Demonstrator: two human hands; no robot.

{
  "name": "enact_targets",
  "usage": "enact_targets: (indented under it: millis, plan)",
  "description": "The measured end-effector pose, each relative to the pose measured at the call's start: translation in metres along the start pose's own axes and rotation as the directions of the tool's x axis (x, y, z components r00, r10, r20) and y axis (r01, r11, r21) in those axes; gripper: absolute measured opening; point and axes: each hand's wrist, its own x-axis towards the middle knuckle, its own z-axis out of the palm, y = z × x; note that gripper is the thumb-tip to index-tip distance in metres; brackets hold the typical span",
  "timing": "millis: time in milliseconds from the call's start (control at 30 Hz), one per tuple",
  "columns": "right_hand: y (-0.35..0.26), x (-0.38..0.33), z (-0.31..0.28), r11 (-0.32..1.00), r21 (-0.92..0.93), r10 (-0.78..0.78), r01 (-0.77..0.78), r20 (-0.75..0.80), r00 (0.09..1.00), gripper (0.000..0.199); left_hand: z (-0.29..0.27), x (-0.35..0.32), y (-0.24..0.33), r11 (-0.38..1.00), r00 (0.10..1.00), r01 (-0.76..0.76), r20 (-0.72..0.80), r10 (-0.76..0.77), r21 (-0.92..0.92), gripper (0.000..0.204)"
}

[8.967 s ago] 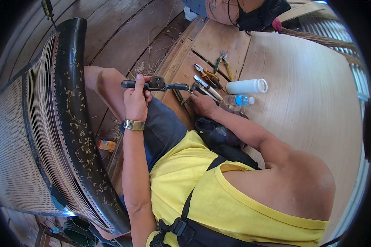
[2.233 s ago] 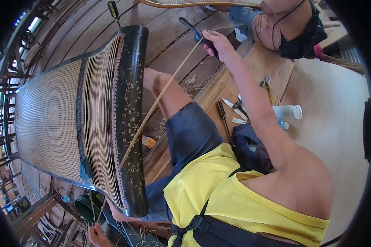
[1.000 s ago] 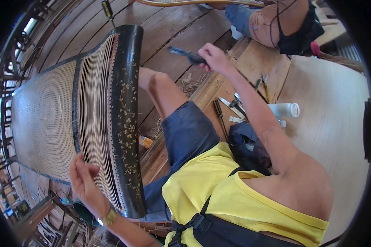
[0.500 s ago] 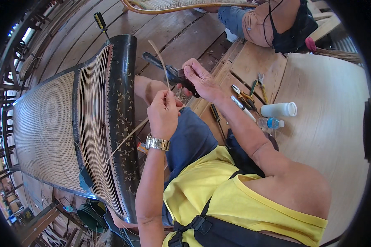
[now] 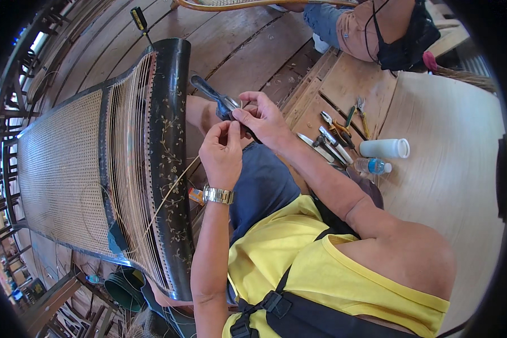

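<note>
My left hand (image 5: pixel 219 155), closed in a pinch, grips a thin cane strip (image 5: pixel 174 191). The strip runs back from the hand over the dark, vine-painted rail (image 5: pixel 172 124) of a seat frame. Close beside it, my right hand (image 5: pixel 265 121) is wrapped around a dark metal hand tool (image 5: pixel 205 89) shaped like a spokeshave. The strip's end meets the tool between my hands; fingers partly hide the contact. Left of my hands lies the frame, with woven cane (image 5: pixel 62 174) and a band of stretched strands (image 5: pixel 127 141) beside the rail.
A screwdriver (image 5: pixel 139 20) stands upright at the frame's far corner. On the wooden bench to the right lie pliers (image 5: pixel 333 125), a white bottle (image 5: pixel 385 149) and a clear water bottle (image 5: pixel 373 166). Another person's leg (image 5: pixel 357 34) shows at the far side.
My right hand and the tool have come nearer my left hand. The strip's free end, which stood up above my left hand, is now down at the tool. The view has shifted slightly.
</note>
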Motion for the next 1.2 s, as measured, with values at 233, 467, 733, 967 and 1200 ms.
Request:
enact_targets:
  millis: [233,467,733,967,1200]
  plan:
    - [-0.002,-0.010,0.010,0.993,-0.052,-0.107,0.104,-0.059,0.993,0.060,0.000,-0.002,-0.002,0.920,0.976,0.210,0.019,-0.216,-0.331,0.019]
    - [-0.011,-0.008,0.009,0.797,-0.527,-0.338,0.294,0.015,0.941,0.031,0.011,-0.004,0.005,0.857,0.978,0.138,-0.068,-0.197,-0.496,0.016]
    - [-0.002,0.001,-0.003,0.969,-0.246,0.039,0.002,0.160,0.986,0.022,-0.007,-0.004,0.003,0.997,0.998,0.023,-0.049,-0.026,-0.070,0.023]
    - [0.007,-0.003,0.000,0.982,0.043,0.172,-0.184,0.190,0.967,0.025,-0.012,-0.017,0.011,0.998,0.999,0.051,-0.009,-0.050,0.046,0.022]
    - [0.018,-0.005,0.000,0.968,-0.243,-0.043,0.065,0.096,0.994,0.029,-0.012,-0.022,0.012,0.992,0.999,0.016,0.031,-0.020,0.122,0.024]
